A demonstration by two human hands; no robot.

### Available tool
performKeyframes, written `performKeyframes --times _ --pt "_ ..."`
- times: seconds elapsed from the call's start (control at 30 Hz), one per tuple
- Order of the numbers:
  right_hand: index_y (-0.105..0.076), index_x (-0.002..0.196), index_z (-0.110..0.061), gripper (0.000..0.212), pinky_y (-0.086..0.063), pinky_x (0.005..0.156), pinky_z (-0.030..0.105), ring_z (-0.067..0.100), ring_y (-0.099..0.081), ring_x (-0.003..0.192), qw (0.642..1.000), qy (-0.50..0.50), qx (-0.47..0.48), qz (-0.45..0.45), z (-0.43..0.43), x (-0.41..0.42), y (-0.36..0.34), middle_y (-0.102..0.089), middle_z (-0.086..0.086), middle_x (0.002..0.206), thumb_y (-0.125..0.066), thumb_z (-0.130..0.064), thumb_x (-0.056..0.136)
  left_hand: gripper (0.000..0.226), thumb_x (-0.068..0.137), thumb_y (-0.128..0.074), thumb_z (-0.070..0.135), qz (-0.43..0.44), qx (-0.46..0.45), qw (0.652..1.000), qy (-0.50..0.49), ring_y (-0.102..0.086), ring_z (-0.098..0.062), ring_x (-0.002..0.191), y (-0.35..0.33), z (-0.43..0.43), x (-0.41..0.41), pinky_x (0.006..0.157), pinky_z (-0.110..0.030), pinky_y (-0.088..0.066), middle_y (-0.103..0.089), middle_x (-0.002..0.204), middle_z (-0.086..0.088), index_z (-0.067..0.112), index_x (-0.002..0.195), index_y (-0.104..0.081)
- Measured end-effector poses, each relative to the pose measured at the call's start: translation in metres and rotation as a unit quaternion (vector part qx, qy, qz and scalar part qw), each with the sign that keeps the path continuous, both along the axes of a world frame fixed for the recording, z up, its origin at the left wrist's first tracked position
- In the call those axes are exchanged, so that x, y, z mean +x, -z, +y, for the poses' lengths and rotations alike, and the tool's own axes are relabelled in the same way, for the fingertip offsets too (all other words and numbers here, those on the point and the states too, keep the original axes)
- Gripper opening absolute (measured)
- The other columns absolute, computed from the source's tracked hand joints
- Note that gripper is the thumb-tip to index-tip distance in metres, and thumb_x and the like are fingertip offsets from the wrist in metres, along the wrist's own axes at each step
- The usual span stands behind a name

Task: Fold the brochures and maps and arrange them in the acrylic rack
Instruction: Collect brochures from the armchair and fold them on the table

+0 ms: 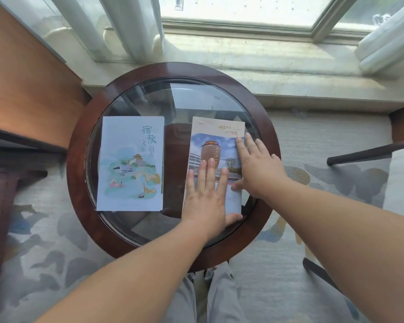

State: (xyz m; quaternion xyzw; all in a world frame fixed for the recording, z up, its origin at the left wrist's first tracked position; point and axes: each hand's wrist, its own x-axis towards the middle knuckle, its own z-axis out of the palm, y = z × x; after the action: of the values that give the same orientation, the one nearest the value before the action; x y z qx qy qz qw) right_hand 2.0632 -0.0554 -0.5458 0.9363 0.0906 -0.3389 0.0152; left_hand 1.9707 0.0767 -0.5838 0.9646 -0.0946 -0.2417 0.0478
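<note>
Glass-topped table (77, 145): brochures seemingly folded, none racked.
Pale blue brochure (131, 164) lies at the left edge; left hand (205, 194) and right hand (254, 169), fingers straight, press the photo brochure (216, 148) flat toward the right edge. No rack shows.

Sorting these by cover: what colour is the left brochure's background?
Pale blue on the left brochure, best in the head view.

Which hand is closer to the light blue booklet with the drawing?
Left. The left hand lies just right of the light blue illustrated brochure, not touching; the right hand is farther right.
</note>
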Motion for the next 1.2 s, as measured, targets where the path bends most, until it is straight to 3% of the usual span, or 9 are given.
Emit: performKeyframes --times 0.17,0.37,0.47,0.53,0.7,0.87,1.03,1.13,1.2 --pt "0.018 0.153 -0.023 0.12 -0.02 0.115 0.054 0.022 0.008 0.15 1.0 0.01 -0.004 0.004 0.005 -0.001 -0.004 0.02 -0.003 0.162 -0.072 -0.052 0.079 0.099 0.085 -0.034 0.076 0.018 -0.029 0.999 0.039 0.026 -0.029 0.146 -0.013 0.018 0.005 0.119 -0.05 0.009 0.025 0.16 -0.015 0.024 0.154 0.013" --pt "0.009 0.155 -0.018 0.107 -0.015 0.119 0.051 0.027 0.008 0.15 1.0 0.013 -0.01 -0.02 0.021 0.0 -0.019 0.018 0.008 0.162 -0.069 -0.04 0.085 0.07 0.093 -0.05 0.046 -0.055 -0.106 0.989 -0.083 -0.005 -0.028 0.15 -0.038 0.066 0.022 0.12 -0.045 -0.005 -0.015 0.162 -0.01 0.022 0.153 -0.023" --pt "-0.011 0.153 -0.014 0.083 -0.024 0.114 0.044 0.031 -0.011 0.147 0.993 0.016 0.081 -0.086 0.054 -0.01 -0.028 -0.009 0.015 0.161 -0.061 -0.029 0.089 0.067 0.09 -0.055 0.038 -0.083 -0.043 0.975 -0.203 -0.017 -0.034 0.145 -0.042 0.126 0.032 0.115 -0.05 -0.017 -0.023 0.157 -0.013 0.02 0.149 -0.03" --pt "-0.035 0.142 -0.011 0.061 -0.037 0.101 0.041 0.033 -0.036 0.134 0.982 0.039 0.176 -0.047 0.09 -0.02 -0.036 -0.038 0.016 0.145 -0.059 -0.028 0.089 0.066 0.089 -0.056 0.036 -0.075 0.004 0.958 -0.277 -0.023 -0.036 0.14 -0.044 0.158 0.036 0.11 -0.052 -0.024 -0.026 0.154 -0.015 0.018 0.147 -0.03" --pt "-0.054 0.123 -0.014 0.043 -0.052 0.088 0.04 0.027 -0.06 0.106 0.904 0.244 0.318 0.148 0.158 -0.03 -0.041 -0.061 0.007 0.123 -0.064 -0.034 0.086 0.066 0.087 -0.056 0.032 0.019 -0.014 0.908 -0.419 -0.033 -0.037 0.128 -0.048 0.188 0.038 0.101 -0.05 -0.037 -0.035 0.142 -0.016 0.019 0.144 -0.026" --pt "-0.058 0.09 -0.018 0.012 -0.055 0.083 0.038 0.025 -0.067 0.097 0.838 0.357 0.358 0.203 0.17 -0.028 -0.04 -0.069 0.004 0.11 -0.067 -0.026 0.086 0.058 0.086 -0.056 0.03 0.017 -0.047 0.888 -0.456 -0.032 -0.036 0.127 -0.049 0.185 0.047 0.099 -0.052 -0.038 -0.037 0.137 -0.013 0.019 0.138 -0.034" --pt "-0.061 0.122 -0.007 0.039 -0.051 0.09 0.041 0.026 -0.064 0.105 0.81 0.392 0.36 0.247 0.168 -0.026 -0.039 -0.067 0.005 0.118 -0.065 -0.026 0.089 0.059 0.085 -0.055 0.03 0.019 -0.044 0.867 -0.495 -0.034 -0.037 0.127 -0.046 0.175 0.056 0.098 -0.051 -0.037 -0.036 0.139 -0.015 0.018 0.139 -0.034" --pt "-0.06 0.124 -0.006 0.04 -0.052 0.09 0.04 0.024 -0.063 0.104 0.806 0.398 0.359 0.25 0.164 -0.027 -0.039 -0.066 0.005 0.12 -0.066 -0.027 0.09 0.06 0.085 -0.054 0.031 0.026 -0.072 0.82 -0.567 -0.04 -0.038 0.127 -0.044 0.183 0.063 0.103 -0.05 -0.039 -0.04 0.142 -0.016 0.012 0.14 -0.038" --pt "-0.059 0.124 -0.006 0.04 -0.052 0.094 0.042 0.024 -0.061 0.104 0.803 0.405 0.357 0.252 0.16 -0.028 -0.039 -0.063 0.004 0.121 -0.065 -0.027 0.091 0.052 0.084 -0.053 0.031 0.024 -0.101 0.788 -0.607 -0.051 -0.037 0.116 -0.044 0.19 0.064 0.094 -0.045 -0.047 -0.051 0.133 -0.015 0.007 0.13 -0.05"
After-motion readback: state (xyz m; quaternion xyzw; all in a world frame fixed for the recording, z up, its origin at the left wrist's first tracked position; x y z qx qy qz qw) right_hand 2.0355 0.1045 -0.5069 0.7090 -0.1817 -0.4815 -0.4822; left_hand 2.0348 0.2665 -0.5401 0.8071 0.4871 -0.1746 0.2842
